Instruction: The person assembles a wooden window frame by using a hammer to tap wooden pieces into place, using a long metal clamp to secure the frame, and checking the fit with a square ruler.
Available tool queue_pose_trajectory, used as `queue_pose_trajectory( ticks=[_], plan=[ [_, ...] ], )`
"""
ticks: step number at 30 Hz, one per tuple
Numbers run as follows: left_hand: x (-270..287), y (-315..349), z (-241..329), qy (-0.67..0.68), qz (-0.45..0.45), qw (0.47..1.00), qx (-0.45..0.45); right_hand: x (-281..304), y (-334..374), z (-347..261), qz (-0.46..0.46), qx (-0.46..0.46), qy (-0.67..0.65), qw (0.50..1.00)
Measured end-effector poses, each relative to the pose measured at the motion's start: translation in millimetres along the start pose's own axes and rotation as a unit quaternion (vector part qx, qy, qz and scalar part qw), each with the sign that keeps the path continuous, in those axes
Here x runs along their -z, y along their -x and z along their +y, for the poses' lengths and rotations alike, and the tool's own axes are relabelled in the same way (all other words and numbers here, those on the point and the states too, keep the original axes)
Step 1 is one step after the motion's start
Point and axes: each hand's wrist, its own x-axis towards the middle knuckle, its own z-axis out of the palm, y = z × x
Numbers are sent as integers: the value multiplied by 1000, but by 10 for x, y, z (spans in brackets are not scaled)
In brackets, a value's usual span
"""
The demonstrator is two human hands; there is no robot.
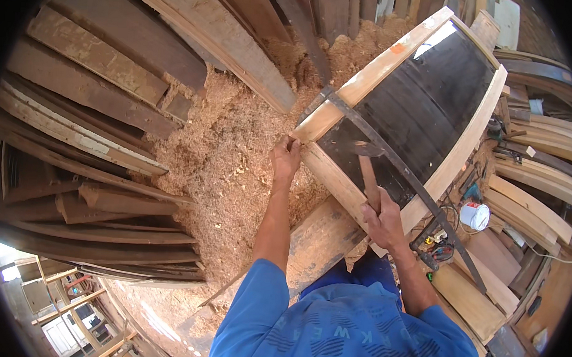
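In front of me lies a wooden frame (338,178) with pale rails around a dark panel (426,102). A long metal bar clamp (397,162) crosses it at a slant. My right hand (385,224) is wrapped round the wooden handle of a hammer (370,180), whose head is over the dark panel near the frame's near end. At the frame's left corner, where two rails meet, my left hand (285,159) has its fingertips pinched together against the wood. Whatever those fingertips hold, if anything, is too small to make out.
Wood shavings (228,169) cover the floor at the left. Long dark boards (97,78) are stacked beyond them. At the right stand a white bucket (475,216), curved pale wood pieces (530,207) and scattered tools. A thick timber (325,235) lies beneath the frame's near end.
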Motion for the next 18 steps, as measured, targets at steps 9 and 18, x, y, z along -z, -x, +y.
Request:
queue_pose_trajectory(
  ticks=[9,18],
  plan=[
    [54,-5,21,-56,-3,990,-129,-162,-209,-108,-7,137,32,990],
    [88,55,71,-35,-7,995,-90,-278,-364,-257,-1,173,17,985]
  ],
)
